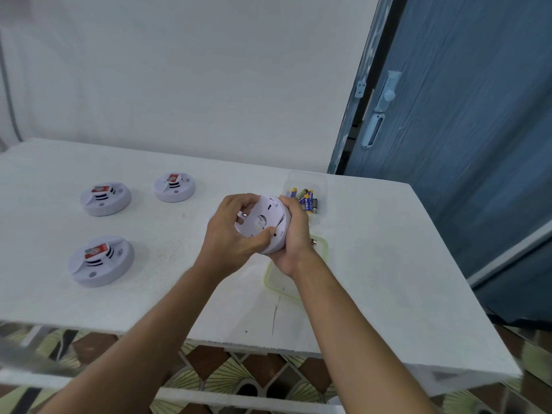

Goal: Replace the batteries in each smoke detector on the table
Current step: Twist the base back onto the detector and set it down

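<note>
— What are we holding?

— A white round plastic smoke detector point(263, 225), turned on edge so that its flat back faces us. That back has a round opening near the middle and a few short slots around it. A seam runs round the rim between the back plate and the body.

— And our grips?

— Both are curled round it. The left grip point(230, 234) takes the left side, with fingers hooked over the top edge and the thumb laid across the lower part of the back plate. The right grip point(294, 237) cups the right side, fingers wrapped round the body. The detector sits between our two palms, held up above the middle of the white surface point(373, 264).

— Is the back plate loose or seated?

— We cannot tell; the seam is too blurred.

— What else lies about?

— Three more white round detectors, face up, each with a red label on top. There is the far-left detector point(105, 198), the far-middle detector point(174, 186) and the near-left detector point(101, 261), all well apart from our grips. Just behind the right grip stands a clear plastic box point(307, 177) holding blue-and-yellow batteries point(307, 200). Under the right wrist lies a clear green-rimmed tray point(268, 279). At its far edge is a small metal-tipped thing point(313, 242), perhaps a battery.
</note>
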`<state>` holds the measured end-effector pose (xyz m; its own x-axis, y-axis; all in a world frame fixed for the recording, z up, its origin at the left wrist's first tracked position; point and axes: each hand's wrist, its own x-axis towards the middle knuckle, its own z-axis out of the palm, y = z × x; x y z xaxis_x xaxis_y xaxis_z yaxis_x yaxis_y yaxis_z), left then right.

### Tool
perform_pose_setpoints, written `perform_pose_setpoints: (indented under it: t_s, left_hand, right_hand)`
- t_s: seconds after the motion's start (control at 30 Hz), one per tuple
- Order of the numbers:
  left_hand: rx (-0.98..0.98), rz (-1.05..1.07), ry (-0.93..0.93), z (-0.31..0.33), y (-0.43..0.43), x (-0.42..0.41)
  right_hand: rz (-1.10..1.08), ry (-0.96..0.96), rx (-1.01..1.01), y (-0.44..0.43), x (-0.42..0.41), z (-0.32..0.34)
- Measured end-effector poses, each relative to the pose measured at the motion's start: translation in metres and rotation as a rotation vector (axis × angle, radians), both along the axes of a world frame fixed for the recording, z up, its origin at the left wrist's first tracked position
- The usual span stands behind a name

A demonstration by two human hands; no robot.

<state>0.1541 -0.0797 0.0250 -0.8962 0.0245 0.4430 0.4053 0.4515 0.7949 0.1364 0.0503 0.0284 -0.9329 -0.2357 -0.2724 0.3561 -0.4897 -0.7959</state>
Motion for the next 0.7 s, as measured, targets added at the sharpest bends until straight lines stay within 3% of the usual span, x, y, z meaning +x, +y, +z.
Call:
perform_pose_setpoints:
  t_s: [0.53, 0.7]
  left_hand:
    - [-0.172, -0.134, -0.083, 0.006, -0.014, -0.005]
    - [-0.334, -0.127, -0.026, 0.004, -0.014, -0.006]
  right_hand:
    - [0.065, -0.186, -0.148, 0.030, -0.002, 0.011]
    - [0.041, -0.226, -0.147, 0.028, 0.000, 0.010]
